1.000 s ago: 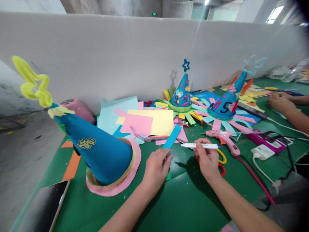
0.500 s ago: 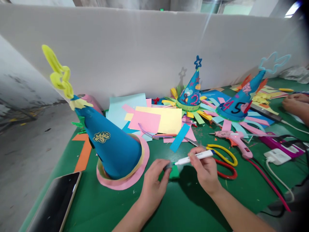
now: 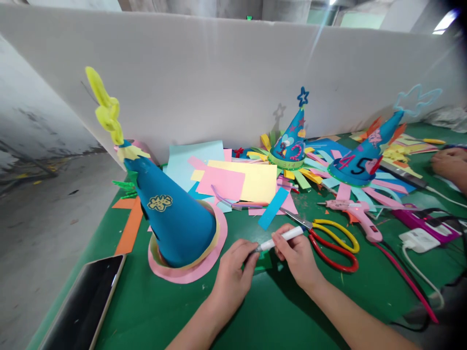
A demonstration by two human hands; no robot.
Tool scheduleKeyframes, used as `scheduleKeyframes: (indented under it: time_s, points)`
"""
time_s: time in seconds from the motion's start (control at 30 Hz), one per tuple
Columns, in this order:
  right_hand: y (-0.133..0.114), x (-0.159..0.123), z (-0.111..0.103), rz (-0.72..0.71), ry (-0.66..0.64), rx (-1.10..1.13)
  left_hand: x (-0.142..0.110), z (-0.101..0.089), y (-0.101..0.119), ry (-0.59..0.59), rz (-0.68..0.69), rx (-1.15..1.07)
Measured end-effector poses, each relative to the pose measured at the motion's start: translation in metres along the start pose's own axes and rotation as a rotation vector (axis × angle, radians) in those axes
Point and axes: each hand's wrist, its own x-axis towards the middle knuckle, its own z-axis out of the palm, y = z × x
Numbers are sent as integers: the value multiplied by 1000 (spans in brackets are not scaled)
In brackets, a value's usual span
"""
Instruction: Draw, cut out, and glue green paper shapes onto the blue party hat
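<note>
My right hand (image 3: 297, 255) is closed around a white marker (image 3: 282, 238) with a dark back end. At the marker's left end my left hand (image 3: 237, 267) pinches a dark marker cap (image 3: 255, 250), mostly hidden by the fingers. Cap and marker meet end to end; how far the cap sits over the tip I cannot tell. Beneath the hands lies a small green piece of paper (image 3: 265, 261), partly covered. To the left a blue cone hat (image 3: 182, 223) with a pink brim leans on the table, topped by a yellow twisted pipe-cleaner shape (image 3: 107, 114).
Scissors (image 3: 333, 248) with red and yellow handles lie right of my hands. Beyond them are a pink glue gun (image 3: 355, 214) and a purple power strip (image 3: 416, 221). Coloured paper (image 3: 222, 182) and two decorated hats (image 3: 290, 143) stand behind. A phone (image 3: 85, 301) lies left; another person's hand (image 3: 450, 163) is far right.
The marker has moved left and down in my right hand, and its bare tip now meets the cap in my left hand. The view has shifted slightly.
</note>
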Motion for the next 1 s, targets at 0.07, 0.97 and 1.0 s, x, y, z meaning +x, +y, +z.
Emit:
scheduleKeyframes:
  time_s: [0.07,0.97,1.0]
  points:
    - [2,5,2,51,-2,53,5,-1,-2,-47,-38,69]
    - [-15,-4,-31,-151,-254,-832,-31,-21,14,-170,201,486]
    - [-15,-3,-27,-169,-283,-882,-37,-20,15,-184,211,537]
